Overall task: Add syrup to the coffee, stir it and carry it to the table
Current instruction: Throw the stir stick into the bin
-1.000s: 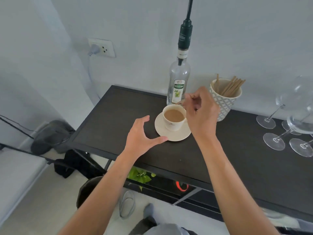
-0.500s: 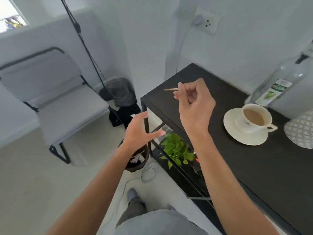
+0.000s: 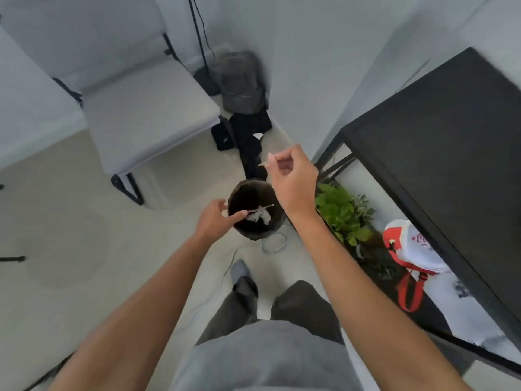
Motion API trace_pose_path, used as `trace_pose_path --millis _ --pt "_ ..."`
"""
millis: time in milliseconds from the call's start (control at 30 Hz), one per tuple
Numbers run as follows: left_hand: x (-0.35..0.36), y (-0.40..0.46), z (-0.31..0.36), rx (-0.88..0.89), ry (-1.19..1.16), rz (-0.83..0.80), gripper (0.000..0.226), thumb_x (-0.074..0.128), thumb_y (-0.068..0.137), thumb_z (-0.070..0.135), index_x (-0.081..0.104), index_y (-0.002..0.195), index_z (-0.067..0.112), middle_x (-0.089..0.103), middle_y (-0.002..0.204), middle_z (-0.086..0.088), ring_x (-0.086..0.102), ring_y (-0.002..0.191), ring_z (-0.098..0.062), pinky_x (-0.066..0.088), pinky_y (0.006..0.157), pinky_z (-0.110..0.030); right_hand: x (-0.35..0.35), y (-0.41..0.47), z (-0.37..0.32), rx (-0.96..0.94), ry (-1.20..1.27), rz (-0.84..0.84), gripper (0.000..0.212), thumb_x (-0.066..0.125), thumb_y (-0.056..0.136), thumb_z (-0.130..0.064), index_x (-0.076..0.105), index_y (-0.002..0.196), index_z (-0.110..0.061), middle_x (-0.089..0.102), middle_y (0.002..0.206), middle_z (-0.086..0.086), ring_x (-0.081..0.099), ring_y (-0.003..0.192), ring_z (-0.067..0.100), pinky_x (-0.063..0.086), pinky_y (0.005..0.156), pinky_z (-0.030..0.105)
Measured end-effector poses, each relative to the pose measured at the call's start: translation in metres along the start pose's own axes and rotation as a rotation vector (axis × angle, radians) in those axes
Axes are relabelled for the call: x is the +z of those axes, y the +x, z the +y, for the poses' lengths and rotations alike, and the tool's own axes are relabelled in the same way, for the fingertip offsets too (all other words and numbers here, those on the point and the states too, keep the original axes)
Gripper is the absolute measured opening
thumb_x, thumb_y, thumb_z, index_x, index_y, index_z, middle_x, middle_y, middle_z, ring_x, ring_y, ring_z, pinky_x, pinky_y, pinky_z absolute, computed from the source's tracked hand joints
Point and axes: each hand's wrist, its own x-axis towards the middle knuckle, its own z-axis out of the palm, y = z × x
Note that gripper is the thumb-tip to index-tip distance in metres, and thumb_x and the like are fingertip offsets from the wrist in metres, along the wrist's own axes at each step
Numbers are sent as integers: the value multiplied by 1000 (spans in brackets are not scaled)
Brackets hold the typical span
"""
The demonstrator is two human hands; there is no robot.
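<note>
My right hand [image 3: 293, 179] pinches a thin wooden stir stick [image 3: 264, 164] between thumb and fingers, held above the far rim of a small black trash bin [image 3: 253, 234] on the floor. Crumpled white paper and another stick [image 3: 260, 208] lie inside the bin. At the bin's left rim, my left hand [image 3: 215, 218] hovers with its fingers spread and nothing in it. The coffee cup, saucer and syrup bottle are out of view. Only a corner of the black side table [image 3: 439, 142] shows at the right.
A grey chair [image 3: 146, 117] stands at the left. A grey bag [image 3: 242, 80] and dark clothes [image 3: 249, 136] lie by the wall. A green plant [image 3: 342, 213] and a red-and-white bag [image 3: 408, 249] sit under the table. My legs and one foot [image 3: 239, 273] are below.
My view has swung left and down, from the cup on the table to the floor bin. My right hand carried the stick from the cup to above the bin; my left hand moved along.
</note>
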Motion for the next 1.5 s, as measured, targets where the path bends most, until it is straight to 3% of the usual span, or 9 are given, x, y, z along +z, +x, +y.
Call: trace_pose_path --millis 133,333,567,767,833,1033,1200,1400,1500 --pt "14 38 -43 -146 -49 -36 73 73 83 52 49 140 11 62 131 -5 57 118 -19 45 92 -29 42 -13 67 190 -30 -42 22 73 94 -9 57 83 -19 64 75 -11 64 73 -10 47 65 2" --pt "78 92 -138 -377 -40 -105 66 64 89 55 54 137 12 66 126 -4 59 111 -20 42 95 -30 99 -53 202 382 -128 -155 15 75 92 -4 64 86 -12 72 82 2 70 76 9 52 68 5" --pt "154 171 -225 -464 -41 -108 60 62 91 53 56 135 12 68 117 -2 59 108 -21 39 89 -26 141 -88 344 418 -233 -237 18 75 92 -1 61 83 -8 67 75 1 63 69 -5 45 63 -1" --pt "207 249 -258 -468 -112 -39 71 51 93 63 52 138 8 68 118 -9 61 118 -28 43 106 -41 187 -94 432 448 -303 -284 28 74 92 -3 52 79 -16 67 71 6 68 67 20 42 58 6" --pt "220 271 -259 -475 -151 5 70 53 93 60 51 138 7 67 122 -13 61 116 -30 45 104 -41 202 -94 452 448 -342 -318 28 74 92 -5 52 78 -16 64 71 4 67 68 22 43 57 9" --pt "236 310 -250 -480 -10 150 34 51 102 29 60 121 3 65 117 -17 59 108 -36 38 80 -32 224 -98 486 470 -385 -387 19 72 93 -2 58 82 -2 67 78 15 68 73 32 58 66 46" --pt "233 313 -249 -497 7 145 29 49 102 19 61 125 4 66 118 -18 60 103 -34 45 84 -34 227 -102 486 492 -392 -548 28 80 89 -9 53 82 -10 68 82 12 70 75 29 62 69 43" --pt "230 315 -248 -487 11 114 27 52 101 18 62 122 5 67 112 -19 65 98 -37 53 90 -39 232 -102 487 504 -417 -588 33 84 87 -20 51 81 -19 65 78 3 65 70 19 47 59 16" --pt "229 314 -247 -489 32 102 28 52 101 19 61 123 5 67 113 -18 64 99 -35 49 85 -35 232 -100 485 496 -427 -567 30 79 91 -21 51 80 -18 65 75 4 63 67 19 48 59 21"
